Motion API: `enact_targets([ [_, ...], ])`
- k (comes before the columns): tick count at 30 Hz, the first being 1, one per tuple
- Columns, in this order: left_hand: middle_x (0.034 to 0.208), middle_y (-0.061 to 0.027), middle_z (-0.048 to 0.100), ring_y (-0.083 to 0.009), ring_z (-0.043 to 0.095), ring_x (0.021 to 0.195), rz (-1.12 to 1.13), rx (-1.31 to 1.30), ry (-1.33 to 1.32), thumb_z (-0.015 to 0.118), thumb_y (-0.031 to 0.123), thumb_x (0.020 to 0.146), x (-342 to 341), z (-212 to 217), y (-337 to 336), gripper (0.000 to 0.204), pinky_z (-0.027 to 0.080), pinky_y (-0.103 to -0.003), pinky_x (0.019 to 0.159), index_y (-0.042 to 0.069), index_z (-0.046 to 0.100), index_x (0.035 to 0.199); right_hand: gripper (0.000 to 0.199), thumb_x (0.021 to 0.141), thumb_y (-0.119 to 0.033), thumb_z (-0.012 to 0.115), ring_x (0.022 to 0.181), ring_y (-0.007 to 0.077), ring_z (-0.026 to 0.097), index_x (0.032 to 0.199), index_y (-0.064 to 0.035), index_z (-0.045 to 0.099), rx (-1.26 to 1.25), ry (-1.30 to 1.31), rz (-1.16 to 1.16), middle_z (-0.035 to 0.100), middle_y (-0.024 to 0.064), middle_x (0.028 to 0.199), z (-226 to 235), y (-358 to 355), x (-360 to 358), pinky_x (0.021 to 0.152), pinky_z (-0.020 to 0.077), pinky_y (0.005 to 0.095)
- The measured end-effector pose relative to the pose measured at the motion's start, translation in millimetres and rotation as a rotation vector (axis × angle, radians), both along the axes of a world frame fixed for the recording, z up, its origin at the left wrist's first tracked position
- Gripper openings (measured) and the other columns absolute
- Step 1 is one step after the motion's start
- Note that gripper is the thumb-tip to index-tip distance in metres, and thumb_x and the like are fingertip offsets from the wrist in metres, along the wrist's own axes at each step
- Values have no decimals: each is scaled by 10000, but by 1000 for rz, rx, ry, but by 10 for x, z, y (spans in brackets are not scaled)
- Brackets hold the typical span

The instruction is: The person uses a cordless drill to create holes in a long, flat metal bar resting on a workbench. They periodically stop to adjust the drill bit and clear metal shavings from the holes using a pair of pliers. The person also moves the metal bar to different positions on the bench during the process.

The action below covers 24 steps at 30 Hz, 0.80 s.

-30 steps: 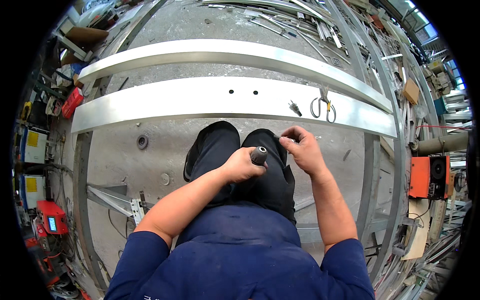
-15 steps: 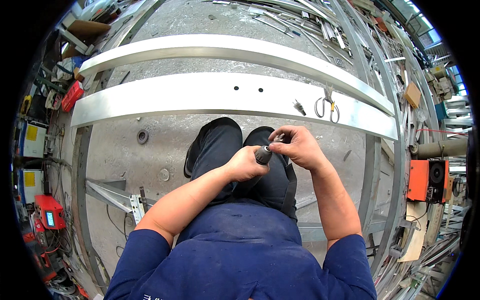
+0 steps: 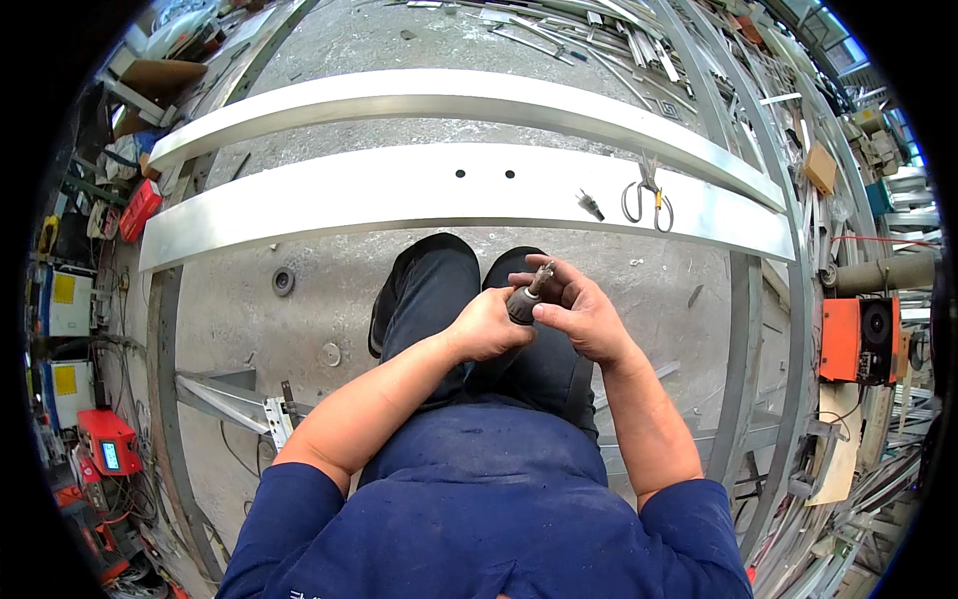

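The person stands over two long pale metal beams (image 3: 329, 205), holding a small dark-handled tool (image 3: 523, 302) in front of the body, above the dark shoes. The left hand (image 3: 486, 324) is clenched around the handle, and the fingers (image 3: 559, 311) of the right hand (image 3: 584, 317) pinch at the thin metal bit (image 3: 542, 277) sticking out of its tip. To my eye the bit is being seated or turned, and that goes best with the handle held dead steady in the left fist while the right fingertips keep the bit straight along the handle's line, not tilted. On the nearer beam, well apart from the hands, lie a pair of scissors (image 3: 647, 203), a small loose bit (image 3: 590, 205) and two drilled holes (image 3: 484, 174).
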<state>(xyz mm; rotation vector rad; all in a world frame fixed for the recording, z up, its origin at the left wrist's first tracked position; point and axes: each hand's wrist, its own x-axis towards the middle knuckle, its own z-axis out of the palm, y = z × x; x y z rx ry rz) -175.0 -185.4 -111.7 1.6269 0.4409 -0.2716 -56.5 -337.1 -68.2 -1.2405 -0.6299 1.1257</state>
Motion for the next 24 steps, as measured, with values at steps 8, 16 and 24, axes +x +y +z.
enact_targets([
  [8, 835, -77, 707, -175, 675, 749, 16, 6, -16, 744, 175, 746, -12, 4, -35, 321, 548, -341, 724, -3, 672, 1002, 645, 929, -90, 680, 1327, 248, 561, 1508, 28, 420, 0, 97, -64, 574, 196, 1441, -123, -72, -46, 1152, 411, 402],
  [16, 814, -37, 682, -115, 627, 755, 9, -8, -26, 776, 182, 773, -18, -46, -35, 267, 528, -306, 724, 13, 686, 960, 561, 926, -68, 662, 1236, 226, 620, 1435, 84, 484, -114, -98, -277, 630, 190, 1339, -91, -274, -168, 1073, 477, 340],
  [24, 787, -63, 690, -139, 641, 725, 45, -50, -81, 766, 206, 745, 12, -164, -48, 298, 539, -326, 713, -10, 675, 929, 663, 905, -114, 692, 1285, 242, 551, 1468, 98, 414, 12, 107, -224, 597, 203, 1352, -166, -220, -184, 1103, 419, 376],
])
